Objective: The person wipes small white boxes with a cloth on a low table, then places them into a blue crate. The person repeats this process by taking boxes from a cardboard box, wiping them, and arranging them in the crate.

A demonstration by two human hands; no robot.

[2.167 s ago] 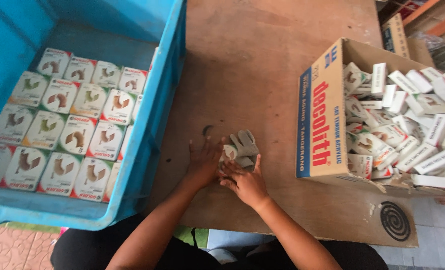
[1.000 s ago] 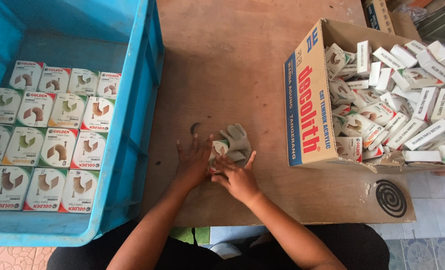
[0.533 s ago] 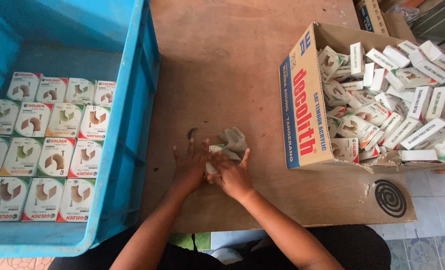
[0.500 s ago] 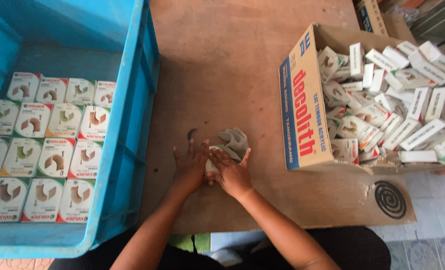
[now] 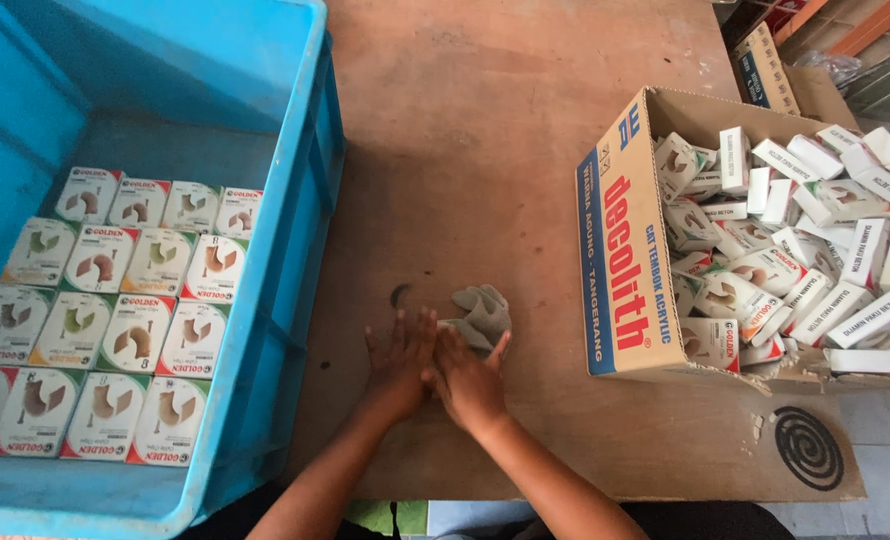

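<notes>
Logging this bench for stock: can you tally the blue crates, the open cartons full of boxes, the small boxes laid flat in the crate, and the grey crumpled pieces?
Blue crate: 1
Open cardboard carton: 1
Small boxes laid in the crate: 16
Grey crumpled piece: 1
Total: 19

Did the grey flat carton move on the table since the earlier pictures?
No. The grey carton lies beside the same dark ring mark on the table as before, with both hands, left and right, pressing near it.
</notes>
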